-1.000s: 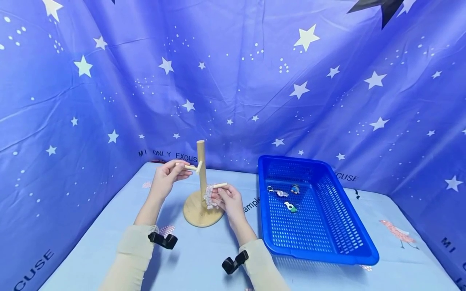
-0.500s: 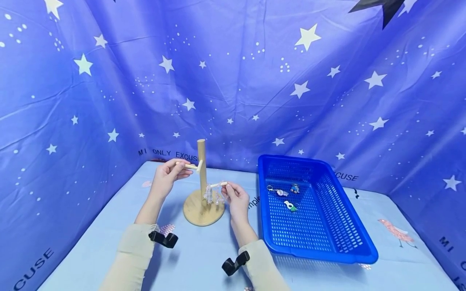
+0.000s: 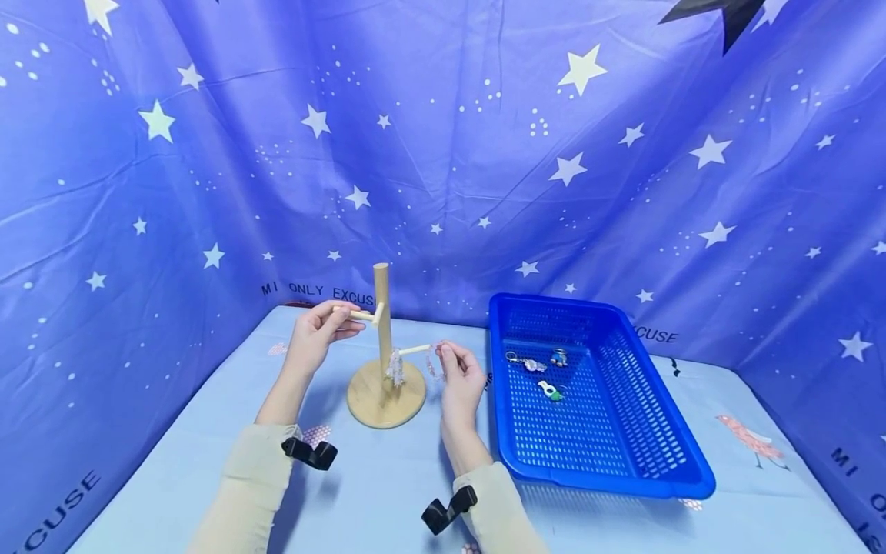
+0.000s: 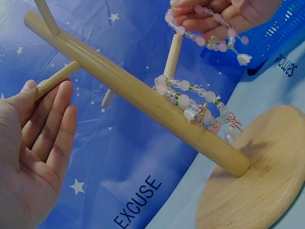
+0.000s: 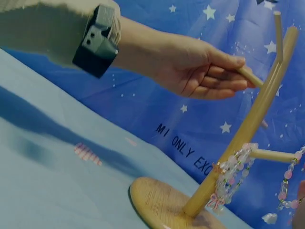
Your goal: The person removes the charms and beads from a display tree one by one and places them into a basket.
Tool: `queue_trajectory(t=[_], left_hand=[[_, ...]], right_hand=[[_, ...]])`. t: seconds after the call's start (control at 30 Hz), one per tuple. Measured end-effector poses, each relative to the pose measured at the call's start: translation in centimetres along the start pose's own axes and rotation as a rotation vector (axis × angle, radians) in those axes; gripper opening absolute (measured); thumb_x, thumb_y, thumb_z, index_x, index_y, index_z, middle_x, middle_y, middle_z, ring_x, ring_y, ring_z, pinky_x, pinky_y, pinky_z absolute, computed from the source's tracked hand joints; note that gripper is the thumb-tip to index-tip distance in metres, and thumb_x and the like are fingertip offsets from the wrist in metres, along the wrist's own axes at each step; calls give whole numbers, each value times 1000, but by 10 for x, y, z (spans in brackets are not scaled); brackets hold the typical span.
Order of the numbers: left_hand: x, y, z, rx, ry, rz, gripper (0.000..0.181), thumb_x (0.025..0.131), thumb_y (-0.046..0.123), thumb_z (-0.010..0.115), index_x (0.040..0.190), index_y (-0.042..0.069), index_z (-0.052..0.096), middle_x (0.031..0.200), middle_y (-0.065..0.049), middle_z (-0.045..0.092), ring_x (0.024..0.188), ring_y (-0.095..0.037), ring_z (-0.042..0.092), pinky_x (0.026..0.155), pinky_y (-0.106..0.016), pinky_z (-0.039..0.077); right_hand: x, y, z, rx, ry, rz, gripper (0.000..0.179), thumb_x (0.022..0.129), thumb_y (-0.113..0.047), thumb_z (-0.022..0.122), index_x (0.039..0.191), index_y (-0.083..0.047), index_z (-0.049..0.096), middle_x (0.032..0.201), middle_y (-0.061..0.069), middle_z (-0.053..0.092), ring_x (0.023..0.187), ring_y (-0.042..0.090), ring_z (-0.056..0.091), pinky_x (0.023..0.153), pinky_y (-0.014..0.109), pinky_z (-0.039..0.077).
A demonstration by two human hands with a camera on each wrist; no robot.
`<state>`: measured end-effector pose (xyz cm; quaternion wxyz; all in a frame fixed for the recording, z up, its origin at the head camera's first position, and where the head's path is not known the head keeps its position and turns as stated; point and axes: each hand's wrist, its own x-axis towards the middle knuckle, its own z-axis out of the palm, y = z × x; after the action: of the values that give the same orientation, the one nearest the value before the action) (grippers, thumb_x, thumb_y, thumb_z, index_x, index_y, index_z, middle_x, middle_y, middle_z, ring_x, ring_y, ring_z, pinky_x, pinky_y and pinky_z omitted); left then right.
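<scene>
A wooden stand (image 3: 383, 338) with a round base and several side pegs stands upright on the table. My left hand (image 3: 314, 335) pinches the tip of its left peg (image 4: 57, 82) between thumb and fingers. My right hand (image 3: 462, 381) holds a pink and clear beaded bracelet (image 4: 200, 41) with a white flower charm, just off the tip of the right peg (image 3: 415, 349). Other beaded bracelets (image 5: 232, 169), with pink, clear and green beads, hang on that peg close against the post. The right hand's fingertips are partly out of frame in the left wrist view.
Right of the stand sits a blue perforated plastic basket (image 3: 609, 483) holding several small keychains (image 3: 551, 391). A light blue cloth (image 3: 388, 492) covers the table. Blue curtains (image 3: 443, 154) with stars rise behind and at both sides.
My right hand has slid right along the peg and drawn one bracelet to and off its tip, leaving the others near the post. The left hand stays on its peg.
</scene>
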<state>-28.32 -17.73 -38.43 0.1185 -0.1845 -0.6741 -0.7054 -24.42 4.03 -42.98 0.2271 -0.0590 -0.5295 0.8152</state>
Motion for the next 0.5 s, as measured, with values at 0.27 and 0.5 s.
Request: queue_trajectory(t=[0.27, 0.5], left_hand=[[-1, -2, 0, -37, 5, 0, 18, 105, 14, 51, 105, 8, 68, 93, 13, 75, 79, -4, 74, 80, -23, 63], [-1, -1, 1, -45, 11, 12, 18, 104, 14, 52, 102, 15, 69, 92, 12, 75, 78, -5, 74, 79, -23, 63]], right_hand=[[-7, -18, 4, 172, -54, 70, 10, 100, -6, 58, 105, 0, 64, 97, 5, 77, 90, 12, 75, 89, 34, 62], [-20, -47, 3, 228, -153, 169, 9, 102, -9, 55, 108, -7, 62, 112, 7, 75, 104, 18, 73, 95, 42, 61]])
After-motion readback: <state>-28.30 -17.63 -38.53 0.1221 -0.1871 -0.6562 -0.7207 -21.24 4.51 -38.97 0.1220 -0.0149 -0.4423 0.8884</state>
